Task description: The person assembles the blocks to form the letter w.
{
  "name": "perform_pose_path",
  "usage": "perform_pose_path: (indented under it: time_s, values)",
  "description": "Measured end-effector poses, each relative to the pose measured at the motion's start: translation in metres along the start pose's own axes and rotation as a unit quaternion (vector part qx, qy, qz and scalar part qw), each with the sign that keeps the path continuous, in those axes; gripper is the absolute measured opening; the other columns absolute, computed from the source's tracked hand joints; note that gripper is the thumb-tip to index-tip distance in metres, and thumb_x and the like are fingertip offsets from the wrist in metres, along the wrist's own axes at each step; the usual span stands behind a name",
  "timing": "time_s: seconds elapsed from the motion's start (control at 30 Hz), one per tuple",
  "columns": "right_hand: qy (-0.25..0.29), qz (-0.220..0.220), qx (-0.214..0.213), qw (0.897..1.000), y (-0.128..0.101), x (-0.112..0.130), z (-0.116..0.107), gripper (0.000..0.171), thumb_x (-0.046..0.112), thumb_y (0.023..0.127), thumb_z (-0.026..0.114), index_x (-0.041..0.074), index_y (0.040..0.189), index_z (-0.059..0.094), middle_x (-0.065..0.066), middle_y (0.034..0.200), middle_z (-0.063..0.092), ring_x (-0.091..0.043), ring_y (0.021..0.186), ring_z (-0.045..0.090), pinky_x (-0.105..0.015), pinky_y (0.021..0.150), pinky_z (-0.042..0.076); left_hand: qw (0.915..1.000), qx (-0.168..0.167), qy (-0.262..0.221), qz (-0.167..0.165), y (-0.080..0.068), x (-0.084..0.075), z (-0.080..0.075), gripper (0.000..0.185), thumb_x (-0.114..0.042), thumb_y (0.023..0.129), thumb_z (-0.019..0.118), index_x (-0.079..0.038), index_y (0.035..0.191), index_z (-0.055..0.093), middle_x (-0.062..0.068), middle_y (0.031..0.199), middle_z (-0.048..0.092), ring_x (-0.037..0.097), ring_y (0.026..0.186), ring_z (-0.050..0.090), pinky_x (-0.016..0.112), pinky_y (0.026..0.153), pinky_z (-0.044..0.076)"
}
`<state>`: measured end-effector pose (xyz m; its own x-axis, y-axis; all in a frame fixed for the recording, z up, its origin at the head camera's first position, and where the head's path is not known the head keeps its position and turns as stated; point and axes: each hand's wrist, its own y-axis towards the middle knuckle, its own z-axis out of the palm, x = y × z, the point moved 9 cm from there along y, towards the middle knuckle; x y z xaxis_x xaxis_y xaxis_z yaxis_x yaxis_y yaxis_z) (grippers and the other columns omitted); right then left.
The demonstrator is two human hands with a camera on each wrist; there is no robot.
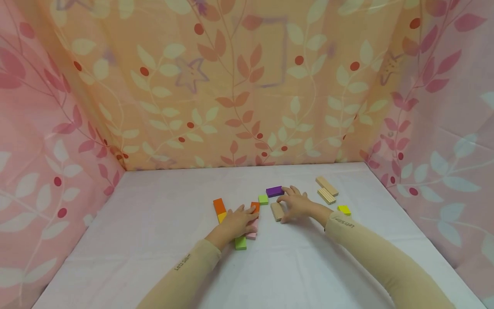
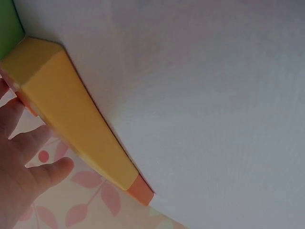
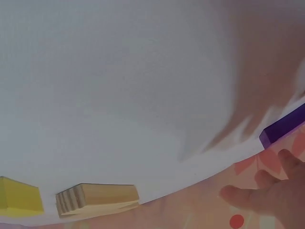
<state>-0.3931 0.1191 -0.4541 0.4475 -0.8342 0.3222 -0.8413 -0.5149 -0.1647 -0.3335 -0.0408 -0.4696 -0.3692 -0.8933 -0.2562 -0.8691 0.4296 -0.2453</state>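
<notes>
Purple block (image 1: pixel 275 191) sits at my right hand's (image 1: pixel 297 205) spread fingertips; my left hand (image 1: pixel 239 221) lies flat over pink blocks (image 1: pixel 252 229). Only the right wrist view shows the ridged wooden block's (image 3: pixel 97 198) end.

Head cam: high, looking forward and down over both forearms at the white table (image 1: pixel 162 240), cloth backdrop behind; takes in the whole block cluster. Left wrist cam: very near the surface, skimming along the yellow block (image 2: pixel 71 114) with the left hand (image 2: pixel 24 167) at frame edge. Right wrist cam: same low, close angle, table filling most of frame. Shared with head view: purple block (image 3: pixel 283 129) (image 1: pixel 275 191), ridged wooden block (image 3: pixel 97 198) (image 1: pixel 326 196).
</notes>
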Motion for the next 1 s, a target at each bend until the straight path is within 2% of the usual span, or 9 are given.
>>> perform_pose_path:
  time_s: [0.17, 0.73, 0.83, 1.0]
  values:
    - [0.009, -0.004, -0.013, 1.0, 0.0024, 0.004, -0.0004, 0.063, 0.035, 0.071, 0.086, 0.012, 0.124, 0.062, -0.024, 0.155, 0.022, -0.052, 0.141, 0.007, -0.082, 0.095, 0.009, 1.0, 0.001, 0.001, -0.005, -0.0009, -0.0001, -0.0006, 0.062, -0.046, 0.091, 0.061, -0.027, 0.147, 0.044, -0.004, 0.156, 0.033, 0.031, 0.145, 0.022, 0.064, 0.11, 0.02]
    - [-0.002, 0.028, -0.01, 1.0, 0.0097, 0.0036, 0.003, 0.062, 0.038, 0.071, 0.086, 0.015, 0.123, 0.062, -0.02, 0.156, 0.023, -0.049, 0.143, 0.007, -0.08, 0.098, 0.008, 0.9999, -0.002, 0.008, -0.008, 0.0001, -0.0006, -0.0015, 0.063, -0.048, 0.091, 0.061, -0.027, 0.147, 0.044, -0.004, 0.156, 0.033, 0.03, 0.145, 0.022, 0.063, 0.11, 0.021]
    - [0.001, 0.031, 0.002, 1.0, 0.0093, 0.0042, 0.0028, 0.064, 0.04, 0.071, 0.086, 0.015, 0.125, 0.061, -0.02, 0.157, 0.021, -0.049, 0.143, 0.005, -0.08, 0.099, 0.007, 0.9999, -0.004, 0.012, -0.008, 0.0, -0.0011, -0.0016, 0.062, -0.048, 0.09, 0.061, -0.027, 0.147, 0.045, -0.004, 0.156, 0.033, 0.029, 0.145, 0.023, 0.063, 0.11, 0.021]
    - [0.024, 0.002, 0.029, 0.999, 0.0095, -0.0002, -0.0049, 0.076, 0.038, 0.074, 0.084, 0.01, 0.137, 0.053, -0.025, 0.155, 0.022, -0.052, 0.141, 0.009, -0.079, 0.099, 0.011, 0.9999, -0.004, 0.008, -0.008, -0.0016, -0.0034, -0.0022, 0.062, -0.047, 0.09, 0.062, -0.026, 0.147, 0.046, -0.004, 0.156, 0.034, 0.03, 0.145, 0.023, 0.063, 0.11, 0.021]
